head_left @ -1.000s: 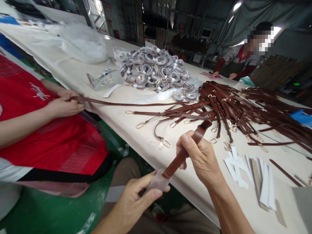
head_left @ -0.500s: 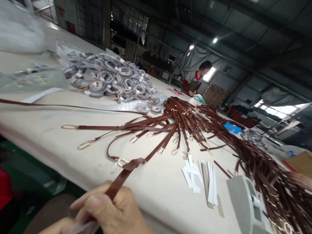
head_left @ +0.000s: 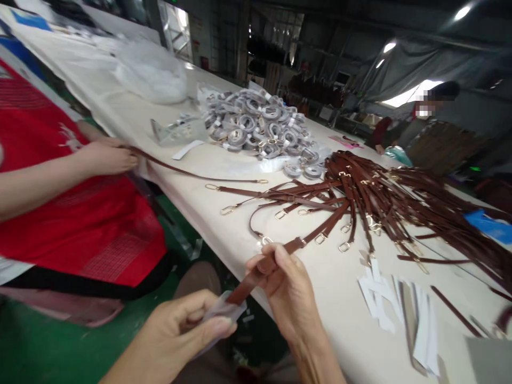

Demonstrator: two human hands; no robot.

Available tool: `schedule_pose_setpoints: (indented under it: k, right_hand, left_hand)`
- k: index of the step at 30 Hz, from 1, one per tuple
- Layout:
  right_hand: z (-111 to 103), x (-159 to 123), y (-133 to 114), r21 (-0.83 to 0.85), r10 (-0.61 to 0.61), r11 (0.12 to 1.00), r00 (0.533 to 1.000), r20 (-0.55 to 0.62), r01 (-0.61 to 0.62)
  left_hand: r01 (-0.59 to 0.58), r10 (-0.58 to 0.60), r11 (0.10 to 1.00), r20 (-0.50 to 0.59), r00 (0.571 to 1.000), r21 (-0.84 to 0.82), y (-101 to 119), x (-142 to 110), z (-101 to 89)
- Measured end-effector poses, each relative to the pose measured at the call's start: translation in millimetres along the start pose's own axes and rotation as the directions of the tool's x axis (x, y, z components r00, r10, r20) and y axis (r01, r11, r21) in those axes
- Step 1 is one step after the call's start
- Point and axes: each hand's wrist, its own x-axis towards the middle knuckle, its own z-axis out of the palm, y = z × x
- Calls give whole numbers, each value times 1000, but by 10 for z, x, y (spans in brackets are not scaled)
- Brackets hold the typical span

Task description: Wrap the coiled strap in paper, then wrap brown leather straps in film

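Note:
A brown leather strap (head_left: 245, 290) stretches between my two hands, over the table's front edge. My left hand (head_left: 182, 325) pinches a clear plastic sleeve (head_left: 224, 312), which wraps the near end of this strap. Further up, my right hand (head_left: 290, 290) has thumb and fingers closed on the strap, close to a folded-over part. Beyond that hand, the strap continues towards the large pile of brown straps (head_left: 360, 186). Several gold oval buckles (head_left: 320, 238) fan out on the table just past my right hand.
Coiled straps in plastic (head_left: 256, 122) are heaped towards the back. White paper strips (head_left: 424, 325) lie at the right. At the left, a co-worker in a red apron (head_left: 132, 229) holds another strap (head_left: 192, 175). A clear plastic bag (head_left: 150, 72) sits further back; another person stands across the table.
The view has swung left, bringing the red-aproned co-worker into sight. My right hand has slid further up the strap, and my left hand with the plastic sleeve now shows fully.

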Motion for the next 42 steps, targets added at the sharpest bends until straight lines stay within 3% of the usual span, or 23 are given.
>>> schedule_pose_setpoints:
  k: [4, 8, 15, 20, 26, 33, 38, 42]
  right_hand:
    - [69, -69, -130, -292, -6, 956, 997, 71, 26]
    - [66, -83, -161, -478, -33, 874, 993, 116, 85]
    - [63, -56, -234, -579, -23, 808, 987, 160, 113]
    - [79, -91, -209, -622, -24, 778, 993, 113, 89]
    - [-10, -135, -73, -569, 10, 822, 996, 84, 40]
    - [-224, -281, 167, -483, 54, 875, 998, 14, -41]
    - [-421, -338, 168, -247, 43, 967, 996, -83, -62]
    - [-498, -291, 83, -223, 22, 974, 994, -110, -46]
  left_hand:
    - [-25, 28, 995, 23, 999, -97, 244, 33, 107]
    - [-59, 67, 985, 45, 997, -160, 266, 82, 158]
    - [-32, 46, 981, 71, 996, -190, 305, 103, 136]
    - [-50, 60, 977, 40, 997, -208, 345, 147, 145]
    - [-58, 64, 980, 27, 998, -191, 311, 237, 158]
    - [0, 55, 956, 181, 982, -292, 69, 360, 319]
    - [7, 28, 983, 187, 982, -185, 8, 355, 433]
    - [55, -35, 994, 198, 980, -98, 48, 344, 461]
